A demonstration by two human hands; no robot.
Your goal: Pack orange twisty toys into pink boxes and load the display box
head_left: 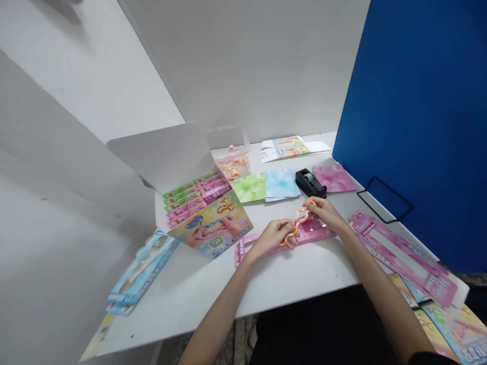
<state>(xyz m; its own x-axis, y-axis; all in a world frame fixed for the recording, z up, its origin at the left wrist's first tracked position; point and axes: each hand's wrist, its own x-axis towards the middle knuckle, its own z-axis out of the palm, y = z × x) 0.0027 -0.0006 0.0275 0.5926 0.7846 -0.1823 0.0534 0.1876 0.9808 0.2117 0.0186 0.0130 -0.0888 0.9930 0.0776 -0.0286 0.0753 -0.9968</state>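
Both my hands hold an orange-and-white twisted toy [299,223] just above a flat pink cardboard package [310,234] lying on the white table [213,299]. My left hand [272,236] pinches the toy's lower end, fingers closed. My right hand [323,212] grips its upper end, fingers closed too. The pink package lies partly hidden under the hands.
An open display box [190,200] with pink and green packs stands at left, a colourful lid card [213,225] in front. Blue boxes [140,274] hang near the left edge. A tape dispenser [311,183], coloured sheets [266,185], a clear tub of toys [234,162] and flat pink packages [403,253] surround the hands.
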